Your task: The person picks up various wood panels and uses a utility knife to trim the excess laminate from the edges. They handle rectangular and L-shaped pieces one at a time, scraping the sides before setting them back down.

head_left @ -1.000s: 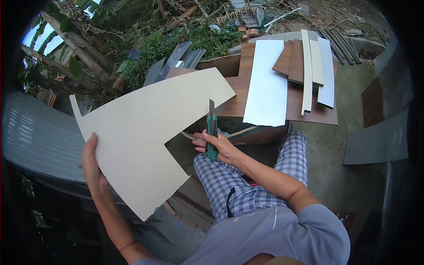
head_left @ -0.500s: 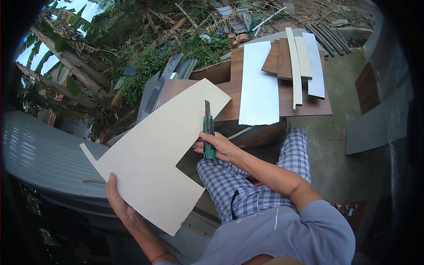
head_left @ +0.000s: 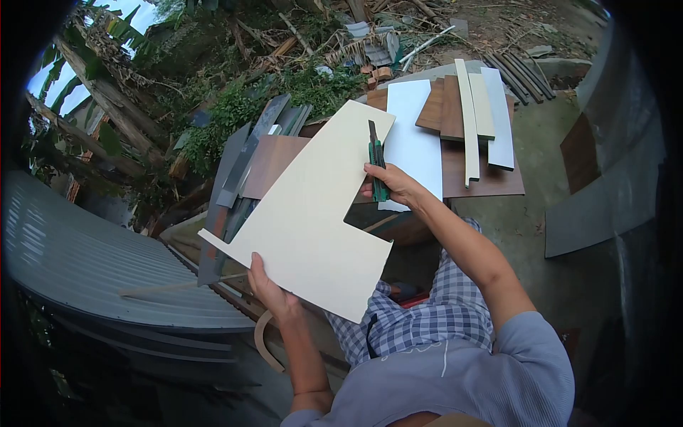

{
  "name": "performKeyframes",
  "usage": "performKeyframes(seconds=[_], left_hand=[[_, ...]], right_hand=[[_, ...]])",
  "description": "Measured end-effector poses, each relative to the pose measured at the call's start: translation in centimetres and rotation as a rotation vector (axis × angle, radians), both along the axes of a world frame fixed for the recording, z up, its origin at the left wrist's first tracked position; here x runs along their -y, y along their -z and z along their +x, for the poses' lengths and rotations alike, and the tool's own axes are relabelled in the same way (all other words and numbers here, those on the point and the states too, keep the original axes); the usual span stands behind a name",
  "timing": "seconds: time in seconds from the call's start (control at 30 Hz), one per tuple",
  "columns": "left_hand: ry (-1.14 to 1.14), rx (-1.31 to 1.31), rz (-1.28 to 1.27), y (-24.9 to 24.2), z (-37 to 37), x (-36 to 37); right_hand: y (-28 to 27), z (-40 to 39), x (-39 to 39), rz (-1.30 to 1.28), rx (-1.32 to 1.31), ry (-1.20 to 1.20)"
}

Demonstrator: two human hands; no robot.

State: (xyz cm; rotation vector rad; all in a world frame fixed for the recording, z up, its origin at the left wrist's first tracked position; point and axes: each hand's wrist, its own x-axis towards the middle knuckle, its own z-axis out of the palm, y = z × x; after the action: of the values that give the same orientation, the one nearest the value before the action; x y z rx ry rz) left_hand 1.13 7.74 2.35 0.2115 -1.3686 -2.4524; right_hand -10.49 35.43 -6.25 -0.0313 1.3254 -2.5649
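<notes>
A large cream panel (head_left: 306,213) with a notch cut into its right side is held up over my lap. My left hand (head_left: 274,290) grips its lower left edge, thumb on the face and fingers hidden behind. In my right hand (head_left: 393,183) is a green and black utility knife (head_left: 378,167), its dark blade extended and pointing up. Some fingers of that hand go behind the panel's right edge. The panel's short bottom right edge looks ragged, and a thin strip juts out at its left corner.
Beyond the panel, brown wood-grain boards (head_left: 484,174) carry a white sheet (head_left: 413,135) and narrow cream and white strips (head_left: 468,128). Grey boards (head_left: 245,160) lean at the left, above corrugated metal sheeting (head_left: 107,249). A grey sheet (head_left: 597,220) stands at the right.
Both hands have moved right and the panel has come with them, its lower end rising. The knife has moved up and right with my right hand. The camera view has shifted slightly.
</notes>
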Motion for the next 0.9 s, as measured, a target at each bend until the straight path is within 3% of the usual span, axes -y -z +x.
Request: performKeyframes(seconds=[0.3, 0.37, 0.57, 0.9], left_hand=[[0.059, 0.075, -0.004, 10.2, 0.2, -5.8], [0.208, 0.151, 0.019, 11.7, 0.7, -5.8], [0.369, 0.275, 0.256, 17.4, 1.0, -4.9], [0.565, 0.313, 0.203, 17.9, 0.9, -6.3]], right_hand=[[5.7, -1.4, -6.9, 0.177, 0.151, 0.177], [6.4, -1.5, -7.8, 0.197, 0.217, 0.243], [1.4, 3.1, -10.2, 0.218, 0.25, 0.335], [0.4, 10.5, -13.9, -0.076, 0.157, 0.559]])
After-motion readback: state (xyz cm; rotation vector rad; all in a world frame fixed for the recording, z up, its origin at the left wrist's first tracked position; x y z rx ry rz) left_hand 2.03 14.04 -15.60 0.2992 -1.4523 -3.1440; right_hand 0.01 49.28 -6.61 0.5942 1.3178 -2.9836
